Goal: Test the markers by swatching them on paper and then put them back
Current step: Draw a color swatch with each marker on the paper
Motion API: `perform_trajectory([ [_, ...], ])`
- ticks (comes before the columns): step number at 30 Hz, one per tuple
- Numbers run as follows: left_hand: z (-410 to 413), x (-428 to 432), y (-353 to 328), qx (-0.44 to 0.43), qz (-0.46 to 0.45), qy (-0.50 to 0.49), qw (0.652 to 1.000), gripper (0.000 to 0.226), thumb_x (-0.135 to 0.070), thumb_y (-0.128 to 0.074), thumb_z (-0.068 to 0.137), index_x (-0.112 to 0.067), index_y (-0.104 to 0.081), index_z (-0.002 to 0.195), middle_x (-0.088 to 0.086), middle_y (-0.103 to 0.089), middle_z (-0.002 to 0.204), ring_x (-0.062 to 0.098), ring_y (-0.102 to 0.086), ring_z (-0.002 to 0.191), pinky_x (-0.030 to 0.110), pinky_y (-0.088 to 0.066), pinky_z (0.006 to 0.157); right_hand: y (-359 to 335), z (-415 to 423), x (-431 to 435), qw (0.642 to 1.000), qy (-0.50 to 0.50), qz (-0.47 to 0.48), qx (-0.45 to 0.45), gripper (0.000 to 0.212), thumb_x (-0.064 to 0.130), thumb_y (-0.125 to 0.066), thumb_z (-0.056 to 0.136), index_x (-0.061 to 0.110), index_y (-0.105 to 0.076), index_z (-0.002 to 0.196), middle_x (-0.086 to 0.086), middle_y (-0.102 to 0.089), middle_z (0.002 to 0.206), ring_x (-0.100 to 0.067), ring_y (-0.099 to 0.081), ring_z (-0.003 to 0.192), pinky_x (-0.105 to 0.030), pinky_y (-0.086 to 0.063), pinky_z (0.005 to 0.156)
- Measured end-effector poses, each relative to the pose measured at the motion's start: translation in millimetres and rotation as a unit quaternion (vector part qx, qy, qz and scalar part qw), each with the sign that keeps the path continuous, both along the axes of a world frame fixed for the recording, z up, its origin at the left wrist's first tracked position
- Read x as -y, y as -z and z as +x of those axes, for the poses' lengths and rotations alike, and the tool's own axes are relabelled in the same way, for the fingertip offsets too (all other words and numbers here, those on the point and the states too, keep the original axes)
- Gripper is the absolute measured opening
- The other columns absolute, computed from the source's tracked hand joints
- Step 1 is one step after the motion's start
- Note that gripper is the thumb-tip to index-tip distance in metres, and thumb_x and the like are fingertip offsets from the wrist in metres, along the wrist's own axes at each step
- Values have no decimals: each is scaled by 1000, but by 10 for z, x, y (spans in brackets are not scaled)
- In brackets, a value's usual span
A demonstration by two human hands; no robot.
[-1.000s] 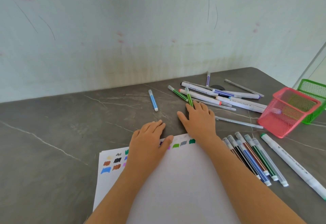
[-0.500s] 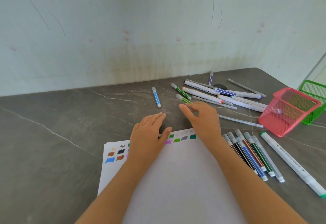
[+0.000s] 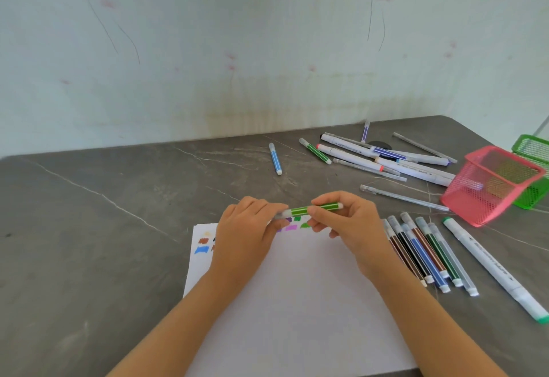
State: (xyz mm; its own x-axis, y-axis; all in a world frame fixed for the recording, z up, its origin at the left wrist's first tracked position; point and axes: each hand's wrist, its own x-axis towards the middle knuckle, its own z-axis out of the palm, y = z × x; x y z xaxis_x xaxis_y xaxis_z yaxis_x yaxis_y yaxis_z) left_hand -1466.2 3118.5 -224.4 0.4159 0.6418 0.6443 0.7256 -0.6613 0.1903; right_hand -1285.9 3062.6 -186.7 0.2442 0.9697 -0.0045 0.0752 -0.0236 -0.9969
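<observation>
Marker (image 3: 312, 209) (green-striped, clear-capped), level, gripped both ends

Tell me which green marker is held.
The light green marker over the paper: left hand pinches its cap end, right hand grips its barrel. The mid-green marker in the far pile and the dark green marker in the row lie untouched.
</observation>
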Motion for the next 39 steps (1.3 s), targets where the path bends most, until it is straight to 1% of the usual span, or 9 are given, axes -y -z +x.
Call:
perform_trajectory([
  [8, -174, 228, 31, 81, -13, 24, 996, 30, -43, -52, 91, -19, -70, 98, -11, -68, 91, 6, -57, 82, 19, -40, 69, 12, -163, 48, 995, -31, -18, -97, 15, 9, -70, 81, 8, -67, 96, -11, -73, 78, -16, -66, 66, -23, -47, 56],
  [14, -192, 165, 58, 114, -12, 39, 993, 25, -40, -58, 89, -17, -69, 92, -10, -67, 86, 9, -56, 79, 29, -47, 63, 68, -252, 36, 997, -61, -20, -52, 10, 19, -67, 85, 13, -70, 93, -5, -75, 82, -14, -68, 76, -21, -48, 62],
  [18, -189, 150, 47, 113, -28, 46, 992, 27, -39, -53, 91, -17, -68, 87, -10, -66, 81, 10, -54, 75, 31, -46, 60, 57, -273, -3, 995, -66, 26, -66, 5, 6, -67, 83, 3, -68, 87, -10, -74, 75, -11, -65, 65, -12, -45, 56],
  [21, -207, 135, 61, 128, -60, 44, 989, 25, -35, -51, 92, -18, -67, 84, -15, -62, 78, 10, -53, 74, 32, -45, 63, 53, -254, -21, 995, -57, 45, -72, 8, 2, -66, 81, 0, -66, 88, -12, -72, 74, -12, -66, 64, -13, -46, 57],
  [24, -247, 110, 55, 179, -131, 14, 975, 22, -39, -51, 90, -25, -67, 86, -27, -54, 75, 2, -49, 78, 21, -42, 65, 26, -144, -39, 997, -16, 45, -65, 13, 10, -66, 79, 6, -67, 91, -7, -74, 76, -12, -69, 68, -21, -48, 60],
  [27, -260, 107, 30, 205, -198, -2, 958, 15, -45, -61, 85, -31, -66, 87, -27, -58, 80, 1, -52, 86, 10, -38, 68, 43, -109, -51, 999, -6, 32, -35, 10, 10, -67, 80, 8, -68, 89, -7, -73, 74, -17, -68, 69, -31, -44, 62],
  [31, -294, 94, 27, 253, -262, -19, 931, 10, -32, -72, 78, -38, -67, 85, -26, -63, 83, 1, -56, 87, 7, -36, 71, 128, -143, -64, 1000, -13, 18, 6, 8, 4, -65, 84, 9, -70, 86, -9, -72, 70, -15, -64, 64, -29, -43, 55],
  [34, -317, 68, 51, 259, -313, -23, 914, 12, -30, -75, 75, -38, -69, 82, -24, -65, 78, 0, -59, 83, 12, -40, 72, 174, -162, -67, 998, -27, 6, 48, 12, 5, -68, 82, 16, -73, 83, -5, -72, 70, -10, -60, 62, -24, -43, 51],
  [39, -319, 45, 80, 254, -330, -25, 909, 16, -31, -75, 72, -38, -71, 85, -19, -67, 80, 6, -61, 85, 33, -50, 79, 227, -229, -78, 994, -36, 5, 103, 10, 7, -73, 78, 17, -72, 79, 6, -69, 67, 0, -55, 53, -13, -41, 50],
])
